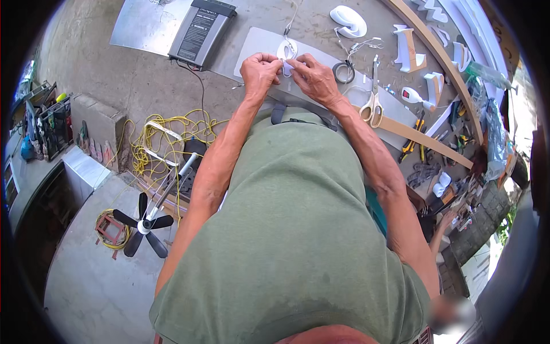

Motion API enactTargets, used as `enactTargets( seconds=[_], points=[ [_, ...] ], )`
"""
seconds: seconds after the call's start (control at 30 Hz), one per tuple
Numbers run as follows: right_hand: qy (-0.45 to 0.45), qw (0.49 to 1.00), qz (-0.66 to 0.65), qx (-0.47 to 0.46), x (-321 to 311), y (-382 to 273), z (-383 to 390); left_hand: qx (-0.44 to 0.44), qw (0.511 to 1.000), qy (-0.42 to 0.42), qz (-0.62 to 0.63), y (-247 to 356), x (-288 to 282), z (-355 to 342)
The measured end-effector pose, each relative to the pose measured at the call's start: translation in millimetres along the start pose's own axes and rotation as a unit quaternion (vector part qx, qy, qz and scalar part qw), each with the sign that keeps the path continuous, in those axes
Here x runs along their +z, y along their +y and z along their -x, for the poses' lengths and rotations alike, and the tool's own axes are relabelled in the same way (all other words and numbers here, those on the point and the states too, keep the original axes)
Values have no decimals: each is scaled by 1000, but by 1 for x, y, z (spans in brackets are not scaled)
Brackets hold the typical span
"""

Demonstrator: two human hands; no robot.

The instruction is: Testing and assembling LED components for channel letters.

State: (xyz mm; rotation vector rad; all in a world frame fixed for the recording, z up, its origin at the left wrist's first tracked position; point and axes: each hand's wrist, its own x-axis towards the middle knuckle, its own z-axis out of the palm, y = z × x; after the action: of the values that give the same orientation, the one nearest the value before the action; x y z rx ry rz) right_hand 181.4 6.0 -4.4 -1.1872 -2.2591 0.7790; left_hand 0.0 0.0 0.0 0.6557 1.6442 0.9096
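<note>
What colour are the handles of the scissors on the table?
The handles are cream, seen best in the head view.

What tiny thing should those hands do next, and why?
Perhaps one slow, gentle adjustment: the left hand and right hand come close together at the small white piece, fingers bent in. Whatever sits between them is too small to tell, so careful handling seems wise.

I am watching the left hand (pixel 260 73) and right hand (pixel 315 81) holding their fingertips close together at a white piece (pixel 286 48); scissors (pixel 374 102) are lying rightward.
</note>
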Motion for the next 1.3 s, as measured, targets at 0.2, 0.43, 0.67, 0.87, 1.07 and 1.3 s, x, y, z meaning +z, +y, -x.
enactTargets(
  seconds=[0.2, 0.43, 0.67, 0.87, 1.07, 1.3],
  points=[
    [24, 1000, 3, -17, 4, 0, -5, -1, 1000, 8, -2, 4, -2, -2],
    [-2, 999, 28, -20, 1, 0, -5, -13, 1000, 4, -1, 0, 0, -2],
    [-64, 996, 62, -11, -3, -3, -8, -75, 990, -10, -120, 13, -6, -10],
    [38, 997, -54, 32, -1, 8, 6, -59, 978, -18, -199, 21, -7, -7],
    [17, 998, -39, 36, -3, 4, 12, -31, 984, -1, -174, 16, -7, -3],
    [31, 997, -52, 54, 6, 5, 11, -29, 986, 2, -163, 15, -6, -2]
  ],
)
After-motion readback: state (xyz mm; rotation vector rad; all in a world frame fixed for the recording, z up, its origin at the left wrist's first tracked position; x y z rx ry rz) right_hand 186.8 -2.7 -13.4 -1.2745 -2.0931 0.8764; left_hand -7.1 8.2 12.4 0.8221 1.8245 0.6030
